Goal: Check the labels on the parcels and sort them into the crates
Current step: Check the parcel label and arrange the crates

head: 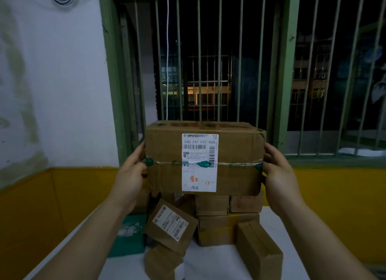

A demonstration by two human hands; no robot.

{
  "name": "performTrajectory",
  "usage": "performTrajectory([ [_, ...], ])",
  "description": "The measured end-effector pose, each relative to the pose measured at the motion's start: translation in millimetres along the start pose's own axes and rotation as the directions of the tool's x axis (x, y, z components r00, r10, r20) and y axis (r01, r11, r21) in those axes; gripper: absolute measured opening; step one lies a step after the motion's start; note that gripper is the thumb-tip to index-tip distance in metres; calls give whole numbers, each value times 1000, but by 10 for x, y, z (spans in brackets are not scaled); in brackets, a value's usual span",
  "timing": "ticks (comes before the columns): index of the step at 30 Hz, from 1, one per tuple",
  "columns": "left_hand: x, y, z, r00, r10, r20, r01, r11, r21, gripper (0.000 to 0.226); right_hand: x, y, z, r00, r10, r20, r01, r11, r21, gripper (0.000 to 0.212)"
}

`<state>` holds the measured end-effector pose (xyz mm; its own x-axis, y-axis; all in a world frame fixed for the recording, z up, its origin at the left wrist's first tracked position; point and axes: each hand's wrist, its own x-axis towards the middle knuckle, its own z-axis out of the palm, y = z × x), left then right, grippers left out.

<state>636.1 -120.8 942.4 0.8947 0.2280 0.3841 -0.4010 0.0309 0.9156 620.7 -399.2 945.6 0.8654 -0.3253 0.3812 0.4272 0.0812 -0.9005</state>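
A large brown cardboard parcel (236, 154) is held up in front of me, above the table. Its white shipping label (199, 162) faces me, with a barcode, printed numbers and orange handwriting. Clear tape with green print runs across its middle. My left hand (130, 175) grips the parcel's left side and my right hand (278, 173) grips its right side. Below it, several smaller cardboard parcels (217, 227) are piled on the white table (269, 217); one tilted parcel (171, 225) shows a white label. No crate is in view.
A green box (129, 235) lies at the pile's left. A long brown box (259, 250) lies at the right front. Yellow lower wall (41, 206) surrounds the table. A barred window with a green frame (284, 81) stands behind, dark outside.
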Motion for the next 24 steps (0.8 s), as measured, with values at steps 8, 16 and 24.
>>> performTrajectory([
  [8, -76, 66, 64, 996, -82, -47, 75, 988, -135, 38, -68, -6, 14, 992, 122, 30, -120, 992, -39, 41],
  [16, -102, 18, 103, 998, -27, -49, 26, 999, -23, 8, -86, 23, 28, 999, 54, 0, -53, 993, -108, 20],
  [24, -88, 14, 135, 995, -35, -95, 30, 998, -57, 19, -52, 45, 26, 999, 21, -32, -24, 995, -92, 25],
])
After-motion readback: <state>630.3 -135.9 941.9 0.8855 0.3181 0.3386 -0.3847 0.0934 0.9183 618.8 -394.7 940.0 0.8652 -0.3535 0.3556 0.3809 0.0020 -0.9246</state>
